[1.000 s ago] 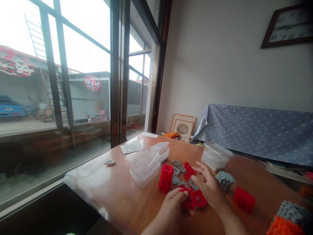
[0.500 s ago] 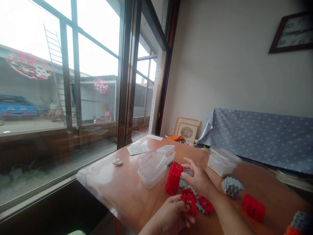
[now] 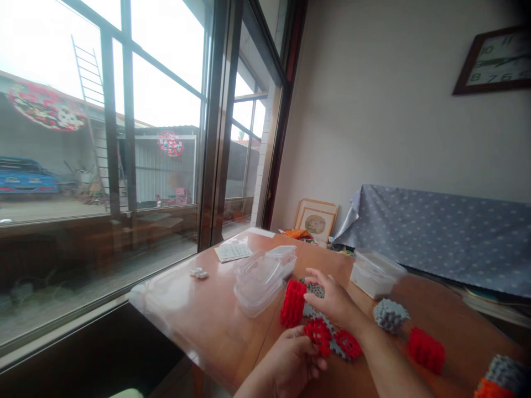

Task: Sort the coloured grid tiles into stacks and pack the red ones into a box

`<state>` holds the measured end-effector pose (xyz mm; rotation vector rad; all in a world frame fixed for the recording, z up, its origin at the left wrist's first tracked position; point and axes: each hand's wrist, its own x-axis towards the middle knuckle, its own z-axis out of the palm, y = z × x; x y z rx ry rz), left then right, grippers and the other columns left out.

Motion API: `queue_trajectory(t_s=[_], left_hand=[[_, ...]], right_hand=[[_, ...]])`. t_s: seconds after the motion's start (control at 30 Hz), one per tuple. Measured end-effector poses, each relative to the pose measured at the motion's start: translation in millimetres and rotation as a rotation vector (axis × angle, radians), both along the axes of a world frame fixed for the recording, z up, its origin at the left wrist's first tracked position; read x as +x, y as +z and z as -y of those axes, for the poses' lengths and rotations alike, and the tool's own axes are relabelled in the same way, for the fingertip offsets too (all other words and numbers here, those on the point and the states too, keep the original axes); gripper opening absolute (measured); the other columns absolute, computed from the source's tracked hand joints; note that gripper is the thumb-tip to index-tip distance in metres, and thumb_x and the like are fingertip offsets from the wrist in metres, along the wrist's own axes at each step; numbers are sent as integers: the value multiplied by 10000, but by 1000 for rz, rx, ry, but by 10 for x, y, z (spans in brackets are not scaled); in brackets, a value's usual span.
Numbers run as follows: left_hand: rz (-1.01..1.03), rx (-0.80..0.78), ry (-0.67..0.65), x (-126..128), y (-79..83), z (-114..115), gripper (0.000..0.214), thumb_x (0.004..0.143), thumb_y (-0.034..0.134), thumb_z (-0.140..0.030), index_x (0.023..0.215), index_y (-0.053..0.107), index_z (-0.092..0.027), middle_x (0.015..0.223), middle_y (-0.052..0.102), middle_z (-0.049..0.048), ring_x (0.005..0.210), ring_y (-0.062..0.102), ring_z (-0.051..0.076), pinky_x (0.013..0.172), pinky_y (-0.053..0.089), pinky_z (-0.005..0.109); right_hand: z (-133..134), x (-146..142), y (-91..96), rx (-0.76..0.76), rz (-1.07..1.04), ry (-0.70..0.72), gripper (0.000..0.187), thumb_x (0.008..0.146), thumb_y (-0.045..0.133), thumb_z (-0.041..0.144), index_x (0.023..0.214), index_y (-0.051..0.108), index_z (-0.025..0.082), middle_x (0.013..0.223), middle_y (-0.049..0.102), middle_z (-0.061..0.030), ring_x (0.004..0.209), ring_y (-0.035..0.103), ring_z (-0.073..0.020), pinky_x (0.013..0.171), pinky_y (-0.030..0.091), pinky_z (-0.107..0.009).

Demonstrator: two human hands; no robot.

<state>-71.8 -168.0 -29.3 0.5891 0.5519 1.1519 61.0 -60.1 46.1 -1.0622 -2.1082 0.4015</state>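
Note:
Pinched in the fingers of my left hand [image 3: 290, 358] is a red notched plastic building piece [image 3: 318, 335] with square holes. My right hand [image 3: 332, 300] is open, fingers spread, just right of a stack of red notched pieces [image 3: 292, 305]; I see nothing in its grasp. Grey notched pieces [image 3: 321, 314] lie on the table beneath and between my hands, partly covered by them. Another red piece [image 3: 348, 345] lies flat at the right end of the grey ones, beside my right forearm.
Clear plastic boxes [image 3: 258, 290] stand left of my hands, and a lidded box [image 3: 375, 275] stands behind right. A grey stack [image 3: 390, 315], a red block stack [image 3: 426, 350] and grey and orange pieces [image 3: 508, 376] lie rightward. A printed sheet [image 3: 233, 252] rests near the window.
My right hand's fingers have lifted slightly away from the red stack, which now looks more upright. The left hand keeps its red piece. The view has shifted a little.

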Motion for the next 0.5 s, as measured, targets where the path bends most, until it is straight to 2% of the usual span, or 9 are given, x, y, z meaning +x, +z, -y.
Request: queue_trajectory(t_s=[0.17, 0.3, 0.4, 0.5], left_hand=[[24, -48, -6, -12, -3, -12, 162, 732, 626, -157, 891, 597, -141, 760, 651, 41, 549, 631, 132, 469, 322, 211], [66, -126, -44, -26, 26, -21, 255, 876, 574, -338, 1020, 615, -132, 851, 690, 66, 584, 645, 137, 513, 388, 218], [87, -125, -74, -36, 52, -26, 372, 927, 541, -434, 1111, 624, -123, 906, 707, 84, 614, 662, 150, 542, 436, 231], [96, -119, -102, -46, 58, -29, 448, 957, 506, -457, 1178, 632, -88, 977, 719, 117, 648, 677, 156, 592, 485, 245]], right_hand=[[37, 210, -26, -42, -154, -9, 461, 799, 638, 303, 1255, 616, 239, 1174, 708, -77, 1130, 644, -246, 1003, 479, -393], [172, 427, -179, -263, -246, 29, 337, 850, 612, 374, 1145, 661, 218, 1032, 727, -54, 974, 670, -225, 863, 519, -340], [344, 543, -316, -415, -262, 45, 341, 870, 601, 445, 1102, 676, 206, 890, 707, -24, 824, 645, -204, 755, 512, -324], [543, 597, -384, -484, -281, 96, 386, 867, 623, 450, 1169, 662, 212, 961, 699, -32, 883, 637, -206, 797, 507, -329]])
